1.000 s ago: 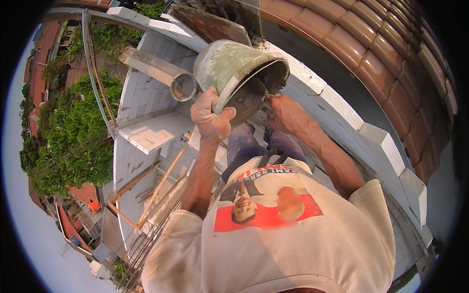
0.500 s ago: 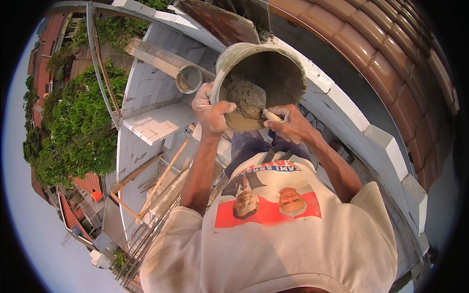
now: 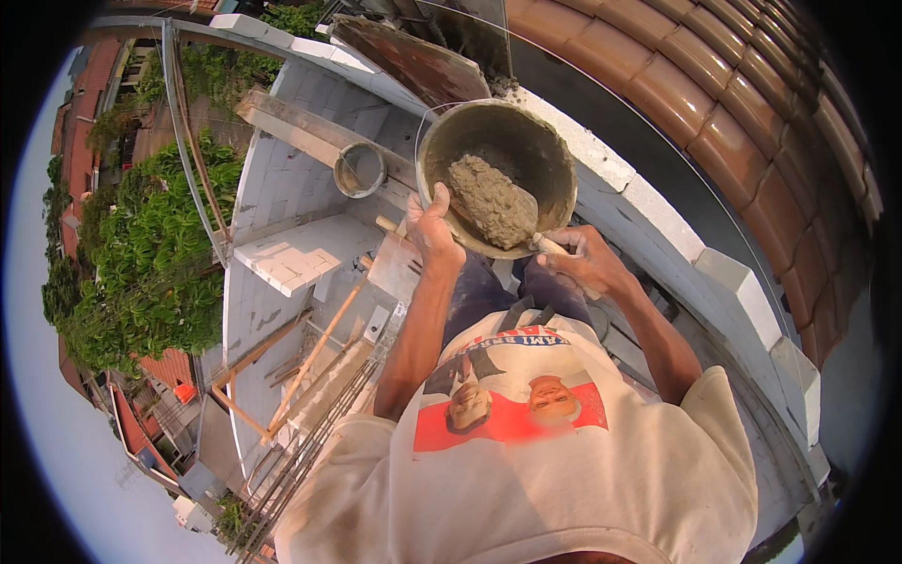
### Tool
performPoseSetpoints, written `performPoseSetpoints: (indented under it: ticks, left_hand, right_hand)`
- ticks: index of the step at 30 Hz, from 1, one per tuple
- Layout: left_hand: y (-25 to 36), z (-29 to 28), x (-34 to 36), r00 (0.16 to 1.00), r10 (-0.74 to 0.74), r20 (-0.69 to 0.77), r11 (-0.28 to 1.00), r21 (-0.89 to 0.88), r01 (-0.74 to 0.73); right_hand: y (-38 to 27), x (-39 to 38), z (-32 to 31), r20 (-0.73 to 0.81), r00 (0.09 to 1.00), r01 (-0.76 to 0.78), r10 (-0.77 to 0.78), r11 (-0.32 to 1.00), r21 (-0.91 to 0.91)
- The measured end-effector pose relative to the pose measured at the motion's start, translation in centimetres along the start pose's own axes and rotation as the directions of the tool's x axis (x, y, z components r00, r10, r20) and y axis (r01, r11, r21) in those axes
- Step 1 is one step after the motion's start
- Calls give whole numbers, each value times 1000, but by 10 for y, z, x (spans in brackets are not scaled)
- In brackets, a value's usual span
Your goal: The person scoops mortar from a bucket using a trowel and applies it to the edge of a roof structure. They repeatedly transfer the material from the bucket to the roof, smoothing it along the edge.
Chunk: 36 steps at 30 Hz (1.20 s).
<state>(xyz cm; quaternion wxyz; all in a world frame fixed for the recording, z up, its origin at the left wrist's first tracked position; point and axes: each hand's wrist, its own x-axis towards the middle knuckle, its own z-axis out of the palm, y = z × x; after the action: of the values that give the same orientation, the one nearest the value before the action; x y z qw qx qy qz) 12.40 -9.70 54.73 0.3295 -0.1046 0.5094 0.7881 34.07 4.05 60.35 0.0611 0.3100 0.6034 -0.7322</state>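
Observation:
A round bucket (image 3: 556, 141), its inside coated with grey-brown residue, is in front of my legs with its mouth facing up at me. My left hand (image 3: 436, 229) grips the near left part of its rim, thumb over the edge. In my right hand (image 3: 587, 261) is the handle of a trowel (image 3: 549, 244), held at the near right rim. The trowel's blade is inside the bucket, mostly hidden under a thick heap of wet mortar (image 3: 490, 199). A thin wire handle shows along the bucket's far left side.
A smaller bucket (image 3: 360, 170) stands on a wooden plank (image 3: 291, 126) to the left. White block walls (image 3: 669, 211) run along the right, beside a brown tiled roof (image 3: 691, 108). A stained board (image 3: 413, 58) leans beyond the bucket. Long rods (image 3: 299, 462) lie at lower left.
The bucket has turned from tipped sideways to a more upright pose, showing more of its inside. The mortar heap on the trowel shows more fully. My right hand has moved slightly nearer.

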Motion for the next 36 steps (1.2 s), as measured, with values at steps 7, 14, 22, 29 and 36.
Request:
performPoseSetpoints:
  ticks: [7,14,22,29,36]
  left_hand:
    - [-12,-44,-10,950,-149,-273,986,28,163]
    - [-14,-76,-37,949,-53,-311,987,128,97]
    - [-10,-71,-33,975,-62,-215,990,107,87]
    - [2,-66,-7,987,40,-156,988,150,-16]
    - [29,-35,10,998,58,38,957,283,-67]
  right_hand:
    - [-26,-7,-36,-94,989,-108,114,992,62]
    - [-96,52,-84,-207,977,-24,-51,938,-346]
    - [-88,162,-41,-251,754,62,-608,446,-893]
    - [-2,29,-7,-350,780,192,-519,731,-655]
    - [-7,61,38,-177,979,-68,-105,647,-759]
